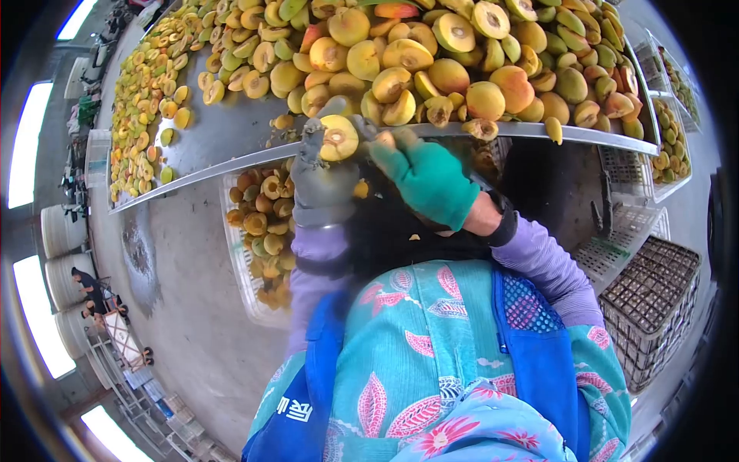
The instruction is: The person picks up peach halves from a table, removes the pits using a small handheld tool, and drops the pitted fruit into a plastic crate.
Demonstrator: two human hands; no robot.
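My left hand [323,181], in a grey glove, is closed around a halved yellow peach [339,138]; its cut face with the brown centre is turned up towards me. Just right of it is my right hand [431,181] in a green glove, fingers curled and a bare fingertip pointing at the peach. Whatever that hand grips is too hidden to name. Both hands are at the near rim of a metal table [246,159]. A heap of peaches [431,69], whole and halved, lies just beyond them.
Cut peach pieces [142,115] spread over the table's left end. Below the rim stands a white crate [240,262] of peach halves. Plastic crates [650,308] are stacked at right, some holding fruit [670,146]. A person [92,292] with a cart is far left.
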